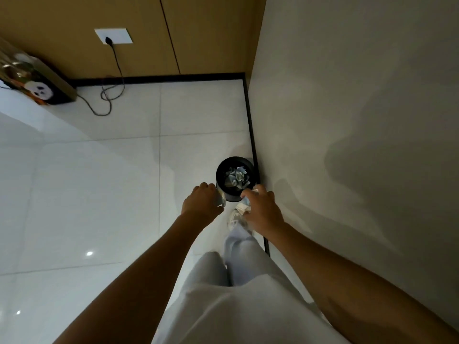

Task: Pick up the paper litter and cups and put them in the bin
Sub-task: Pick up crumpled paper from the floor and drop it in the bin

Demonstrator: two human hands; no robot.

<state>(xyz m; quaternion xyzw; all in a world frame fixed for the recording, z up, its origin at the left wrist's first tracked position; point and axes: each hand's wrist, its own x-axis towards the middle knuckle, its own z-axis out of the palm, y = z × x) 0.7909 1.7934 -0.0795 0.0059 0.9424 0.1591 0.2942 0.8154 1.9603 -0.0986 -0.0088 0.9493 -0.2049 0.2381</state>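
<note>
A small black round bin [221, 170] stands on the white tiled floor against the right wall, holding several crumpled papers [236, 178]. My left hand [202, 202] grips a white cup [220, 196] just left of the bin's near rim. My right hand [262, 209] holds crumpled paper litter [244, 204] in its fingers, just in front of the bin's near right edge. Both arms reach forward and down over my legs.
A grey wall [347, 120] with a black skirting runs along the right. A brown panelled wall lies at the back, with a socket [113, 36] and a trailing black cable [109, 95]. A box-like object with a panda picture [41, 91] stands far left. My shoe [234, 217] is below the bin.
</note>
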